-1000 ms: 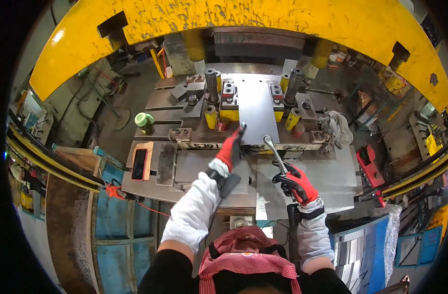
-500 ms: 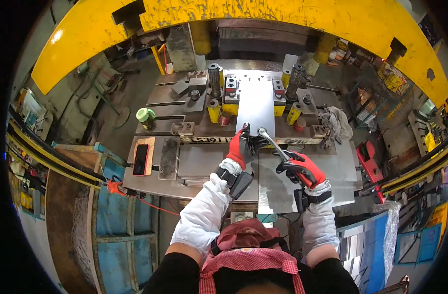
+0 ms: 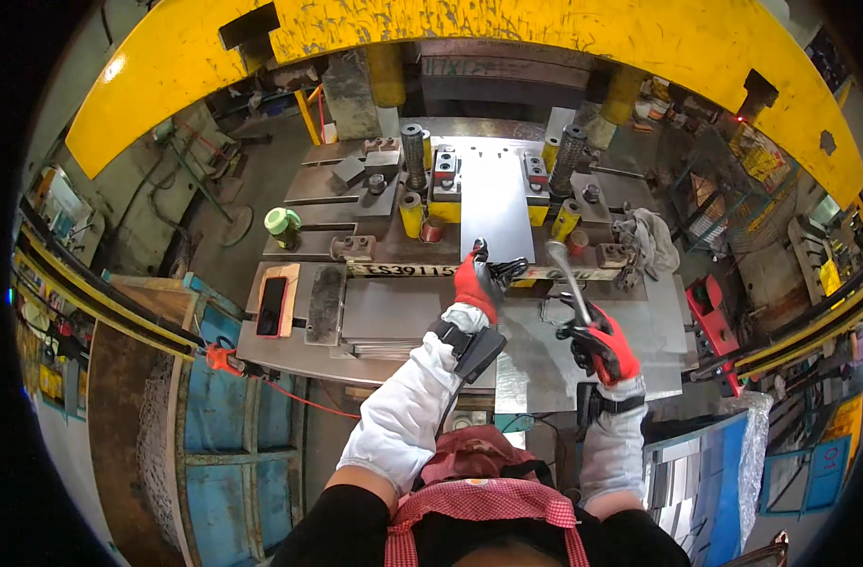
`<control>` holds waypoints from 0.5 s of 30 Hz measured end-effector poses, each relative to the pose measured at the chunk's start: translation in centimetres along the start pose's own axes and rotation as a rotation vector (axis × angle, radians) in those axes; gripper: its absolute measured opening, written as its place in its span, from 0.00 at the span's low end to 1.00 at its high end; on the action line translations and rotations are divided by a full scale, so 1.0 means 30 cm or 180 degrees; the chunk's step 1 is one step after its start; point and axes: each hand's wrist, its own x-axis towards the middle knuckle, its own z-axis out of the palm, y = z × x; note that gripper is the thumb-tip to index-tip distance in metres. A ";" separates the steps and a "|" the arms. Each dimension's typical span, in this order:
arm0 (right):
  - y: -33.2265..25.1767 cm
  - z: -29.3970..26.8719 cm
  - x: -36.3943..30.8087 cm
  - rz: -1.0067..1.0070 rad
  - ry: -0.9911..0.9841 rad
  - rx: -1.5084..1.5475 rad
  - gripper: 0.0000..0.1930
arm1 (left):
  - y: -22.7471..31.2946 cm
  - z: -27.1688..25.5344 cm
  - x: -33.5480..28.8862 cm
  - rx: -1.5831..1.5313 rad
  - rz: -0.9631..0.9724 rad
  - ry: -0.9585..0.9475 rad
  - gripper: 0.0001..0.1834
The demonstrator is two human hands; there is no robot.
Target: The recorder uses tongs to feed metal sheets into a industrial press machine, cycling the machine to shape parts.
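My left hand [image 3: 479, 279], in a red and black glove, rests at the near edge of a flat grey metal sheet [image 3: 495, 203] lying in the press die; the fingers grip that edge. My right hand [image 3: 597, 342], gloved the same, is closed around the handle of a long metal tool [image 3: 563, 272] whose tip points up toward the die's front edge, right of the sheet. Yellow guide posts [image 3: 411, 214] and block clamps [image 3: 444, 170] stand on both sides of the sheet.
A yellow press frame [image 3: 545, 38] arches overhead. A green cup [image 3: 282, 225] and a phone on a wooden block [image 3: 273, 304] sit at left. A rag [image 3: 650, 236] lies at right, a red tool [image 3: 710, 317] beyond it. More steel plates [image 3: 563, 364] lie on the bench front.
My left hand has slid back toward me from the sheet's middle to its near edge. My right hand has lifted the metal tool and brought it closer to the die's front.
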 end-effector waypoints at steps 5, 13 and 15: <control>0.306 -0.277 -0.049 -0.0510 0.1285 0.0202 0.25 | -0.003 -0.023 0.028 0.0028 -0.0028 0.0175 0.26; 0.568 -0.419 -0.063 -0.0776 0.2351 0.0595 0.24 | 0.004 -0.039 0.045 -0.0070 -0.0235 0.0104 0.30; 0.569 -0.423 -0.063 -0.0977 0.2348 0.0531 0.25 | -0.012 -0.032 0.052 0.0099 -0.0098 0.0296 0.31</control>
